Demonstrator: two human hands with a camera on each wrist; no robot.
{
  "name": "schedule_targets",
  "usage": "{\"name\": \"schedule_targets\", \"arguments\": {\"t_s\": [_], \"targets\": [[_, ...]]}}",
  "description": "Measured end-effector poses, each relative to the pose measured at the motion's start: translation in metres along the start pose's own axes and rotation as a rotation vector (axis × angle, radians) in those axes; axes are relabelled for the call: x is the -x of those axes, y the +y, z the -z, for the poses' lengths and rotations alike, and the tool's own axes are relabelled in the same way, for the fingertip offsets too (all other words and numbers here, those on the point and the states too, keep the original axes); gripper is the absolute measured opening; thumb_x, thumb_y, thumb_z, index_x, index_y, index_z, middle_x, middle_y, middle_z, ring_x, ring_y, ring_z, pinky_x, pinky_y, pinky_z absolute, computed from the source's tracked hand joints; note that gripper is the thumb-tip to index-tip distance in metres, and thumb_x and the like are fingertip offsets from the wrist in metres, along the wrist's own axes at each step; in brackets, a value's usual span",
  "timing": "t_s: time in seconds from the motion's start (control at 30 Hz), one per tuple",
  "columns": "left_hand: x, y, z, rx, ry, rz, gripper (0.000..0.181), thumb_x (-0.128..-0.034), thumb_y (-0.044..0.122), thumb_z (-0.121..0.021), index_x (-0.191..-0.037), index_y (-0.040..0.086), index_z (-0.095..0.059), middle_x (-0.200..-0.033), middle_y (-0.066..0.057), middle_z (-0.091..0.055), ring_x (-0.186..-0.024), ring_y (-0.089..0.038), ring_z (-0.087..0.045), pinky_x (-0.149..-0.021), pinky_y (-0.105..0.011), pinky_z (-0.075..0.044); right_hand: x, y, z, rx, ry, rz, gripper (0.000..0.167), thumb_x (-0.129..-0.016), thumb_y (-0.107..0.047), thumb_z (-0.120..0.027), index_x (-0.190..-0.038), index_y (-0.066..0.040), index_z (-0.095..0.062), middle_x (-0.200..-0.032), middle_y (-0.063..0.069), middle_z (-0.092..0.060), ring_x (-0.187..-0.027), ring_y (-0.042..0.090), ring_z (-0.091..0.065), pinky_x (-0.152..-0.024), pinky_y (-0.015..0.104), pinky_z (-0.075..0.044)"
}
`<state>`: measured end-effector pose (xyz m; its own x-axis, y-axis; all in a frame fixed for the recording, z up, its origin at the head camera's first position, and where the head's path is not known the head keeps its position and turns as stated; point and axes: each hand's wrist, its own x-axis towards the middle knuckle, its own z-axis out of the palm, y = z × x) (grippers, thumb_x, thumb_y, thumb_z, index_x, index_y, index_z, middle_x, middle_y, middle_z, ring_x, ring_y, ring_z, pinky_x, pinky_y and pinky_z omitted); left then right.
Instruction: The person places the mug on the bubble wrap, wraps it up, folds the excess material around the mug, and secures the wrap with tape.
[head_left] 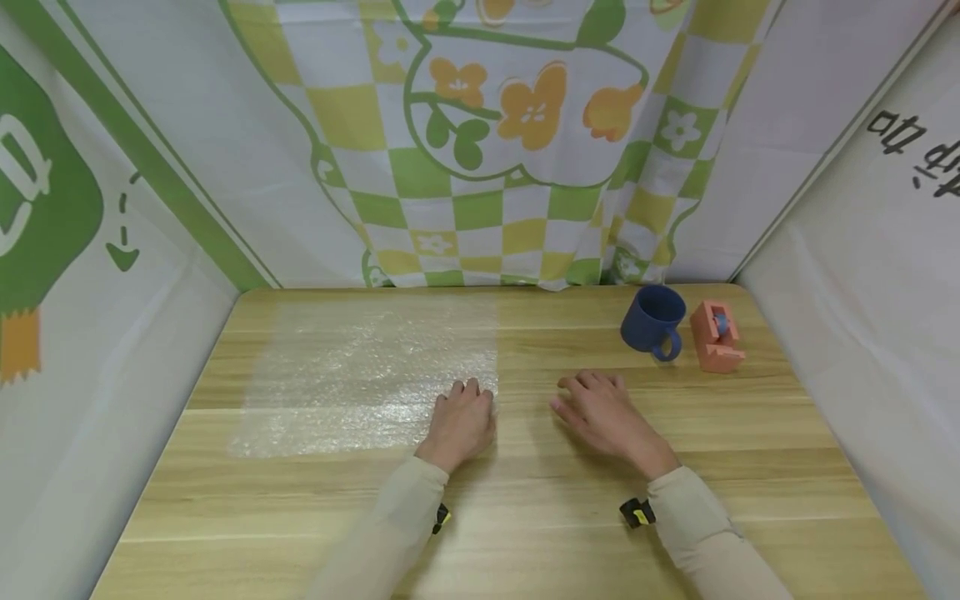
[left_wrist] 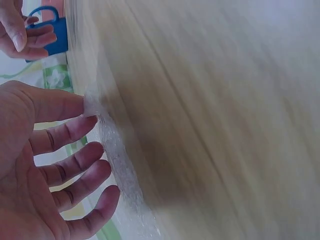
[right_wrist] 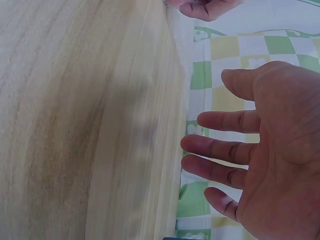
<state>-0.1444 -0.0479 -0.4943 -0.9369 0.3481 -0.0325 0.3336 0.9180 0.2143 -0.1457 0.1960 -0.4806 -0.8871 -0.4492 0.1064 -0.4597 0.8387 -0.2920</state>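
Note:
A sheet of clear bubble wrap (head_left: 352, 375) lies spread over the left part of the wooden table. At its right edge, near the front corner, my left hand (head_left: 461, 423) pinches the wrap between thumb and index finger. In the left wrist view the other fingers of that hand (left_wrist: 65, 165) lie along the wrap (left_wrist: 120, 155). My right hand (head_left: 607, 417) hovers low over the table, right of the sheet, with its fingers spread apart and nothing held. A blue mug (head_left: 651, 321) stands just beyond it.
Right of the mug is a coral-pink tape dispenser (head_left: 716, 337) with a blue core. A green-and-yellow checkered curtain (head_left: 480, 217) hangs at the table's back edge. White printed panels (head_left: 862, 292) close in both sides. The wooden tabletop (head_left: 540, 517) runs toward me.

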Motion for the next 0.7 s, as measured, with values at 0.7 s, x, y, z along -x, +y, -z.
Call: {"name": "schedule_targets", "arguments": {"t_s": [0.7], "targets": [[-0.018, 0.063, -0.016, -0.037, -0.007, -0.128, 0.024, -0.0957, 0.028, -0.064, -0.110, 0.011, -0.072, -0.111, -0.010, -0.064, -0.101, -0.027, -0.058, -0.078, -0.045, -0.054, 0.027, 0.037, 0.009, 0.023, 0.077, -0.043, 0.031, -0.099, -0.025, -0.067, -0.111, 0.003, -0.069, -0.107, 0.021, -0.068, -0.100, 0.041, -0.065, -0.090, 0.058, -0.050]]}}
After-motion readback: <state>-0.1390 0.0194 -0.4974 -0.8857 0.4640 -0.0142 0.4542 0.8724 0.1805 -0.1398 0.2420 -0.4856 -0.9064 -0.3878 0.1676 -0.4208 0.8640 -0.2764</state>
